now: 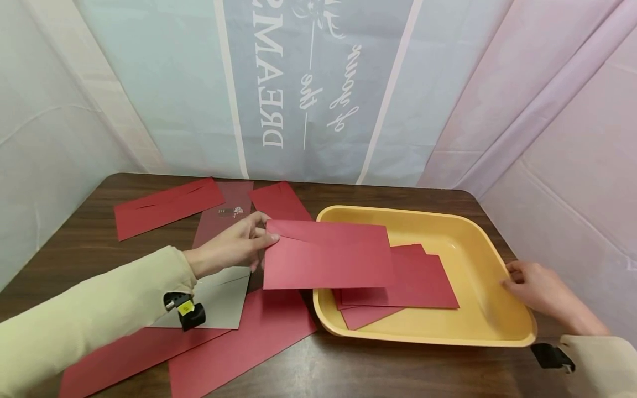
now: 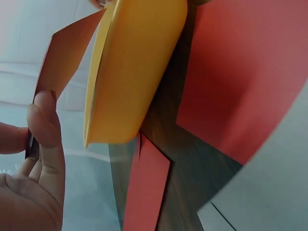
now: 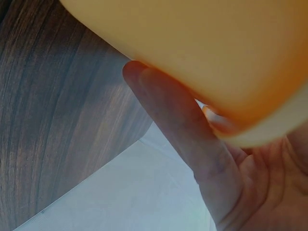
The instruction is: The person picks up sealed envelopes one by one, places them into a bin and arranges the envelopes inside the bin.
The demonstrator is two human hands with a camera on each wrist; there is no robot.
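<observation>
My left hand (image 1: 238,244) pinches a red envelope (image 1: 330,255) by its left end, thumb on top. The envelope is held over the left side of a yellow plastic tub (image 1: 480,309). In the left wrist view, the thumb and fingers squeeze the edge of the held envelope (image 2: 67,60), which is seen almost edge-on. Several red envelopes (image 1: 415,279) lie overlapping inside the tub, partly hidden under the held one. At the tub's right end, my right hand (image 1: 539,290) grips the rim. The right wrist view shows a digit (image 3: 173,115) lying against the tub's outer wall.
Left of the tub, a grey envelope (image 1: 226,307) and red envelopes (image 1: 244,340) overlap on the dark wooden table (image 1: 328,367). Farther back lie a red envelope (image 1: 166,207), a duller printed one (image 1: 226,207) and another red one (image 1: 278,199). Fabric curtains (image 1: 318,160) enclose the table.
</observation>
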